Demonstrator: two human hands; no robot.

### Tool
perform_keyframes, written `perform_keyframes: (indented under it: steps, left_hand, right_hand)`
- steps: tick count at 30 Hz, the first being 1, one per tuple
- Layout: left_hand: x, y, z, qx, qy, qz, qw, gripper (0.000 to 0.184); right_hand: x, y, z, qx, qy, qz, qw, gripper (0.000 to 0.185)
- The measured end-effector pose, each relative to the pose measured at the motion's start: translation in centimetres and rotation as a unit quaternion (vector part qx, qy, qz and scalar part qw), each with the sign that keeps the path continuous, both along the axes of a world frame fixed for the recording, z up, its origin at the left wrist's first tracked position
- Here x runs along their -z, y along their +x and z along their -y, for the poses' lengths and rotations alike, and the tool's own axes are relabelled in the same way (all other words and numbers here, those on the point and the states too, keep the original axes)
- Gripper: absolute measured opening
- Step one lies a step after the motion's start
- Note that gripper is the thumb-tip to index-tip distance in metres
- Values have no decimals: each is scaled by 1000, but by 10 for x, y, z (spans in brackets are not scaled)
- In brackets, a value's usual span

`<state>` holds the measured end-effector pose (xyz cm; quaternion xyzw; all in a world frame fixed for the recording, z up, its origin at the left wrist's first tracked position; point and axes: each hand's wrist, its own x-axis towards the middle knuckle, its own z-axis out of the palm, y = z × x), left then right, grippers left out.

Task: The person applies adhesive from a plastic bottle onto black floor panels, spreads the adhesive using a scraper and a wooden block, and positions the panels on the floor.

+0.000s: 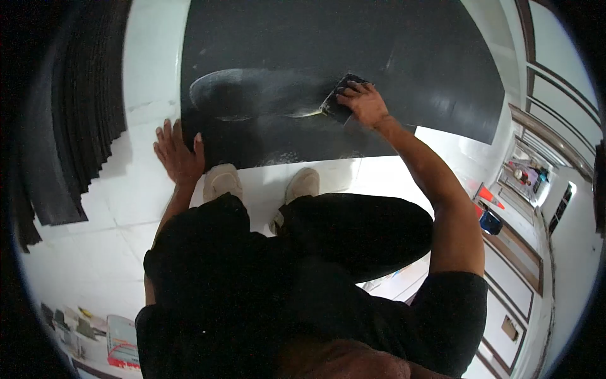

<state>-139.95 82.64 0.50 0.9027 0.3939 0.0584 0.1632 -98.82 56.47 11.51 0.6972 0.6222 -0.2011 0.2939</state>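
Note:
A large black sheet (pixel 303 38) lies on the white floor in front of my feet, with a pale, oval smear (pixel 252 95) across it. My right hand (pixel 366 104) is closed on a dark flat pad (pixel 338 104), pressed against the sheet at the right end of the smear. A thin whitish line runs left from the pad's lower edge. I cannot tell what the pad is made of. At the sheet's lower left corner, my left hand (pixel 178 151) lies flat with fingers spread, partly on the sheet's edge and partly over the floor.
Dark sheets (pixel 69 101) are stacked on the left. My shoes (pixel 222 181) stand by the sheet's near edge. An orange cone (pixel 491 196) and a blue object (pixel 490 222) are to the right, near panelled walls. Assorted items and a red-and-grey box (pixel 123 341) lie at lower left.

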Motion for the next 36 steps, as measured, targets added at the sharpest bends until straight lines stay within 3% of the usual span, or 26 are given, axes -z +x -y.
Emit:
perform_keyframes:
  steps: [2, 4, 7, 10, 13, 20, 22, 26, 28, 30, 31, 33, 34, 36]
  left_hand:
    - [2, -1, 2, 3, 8, -6, 1000, 64]
    - [2, 0, 1, -4, 13, 0, 1000, 63]
    - [-1, 3, 0, -5, 10, -17, 1000, 62]
    - [4, 4, 2, -7, -2, -30, 1000, 63]
    - [2, 6, 4, -12, 23, -20, 999, 62]
    - [4, 7, 3, -29, 18, -57, 998, 69]
    - [2, 7, 5, -8, 17, -26, 999, 76]
    - [1, 8, 4, -15, 5, -63, 998, 78]
    - [3, 7, 2, -7, 23, -43, 999, 78]
    - [2, 7, 4, -5, 29, -14, 999, 75]
    - [-2, 10, 4, -8, 25, -22, 999, 75]
    - [-4, 8, 5, -10, 27, -23, 999, 75]
    - [-3, 11, 5, -5, 33, -18, 999, 74]
    - [-2, 10, 6, -7, 23, -26, 999, 74]
  right_hand:
    - [-5, 22, 21, 61, -41, 31, 997, 43]
    - [-6, 49, 35, 222, 25, 47, 974, 48]
    - [-3, 80, 63, 300, 83, 67, 948, 50]
    - [16, 100, 109, 417, 7, 96, 904, 47]
    - [29, 79, 157, 451, 65, 54, 888, 44]
    - [11, 3, 147, 495, -8, 5, 869, 40]
    - [16, 0, 140, 577, 88, -11, 812, 40]
    - [35, -11, 103, 627, 32, -87, 774, 38]
    - [41, -40, 64, 637, 123, -113, 752, 38]
    - [23, -67, 20, 680, 126, -166, 703, 33]
    - [26, -81, 0, 676, 124, -169, 706, 33]
    - [34, -105, -31, 811, 220, -359, 406, 18]
    - [32, -101, -49, 811, 221, -358, 407, 18]
    - [35, -74, -83, 855, 304, -306, 289, 14]
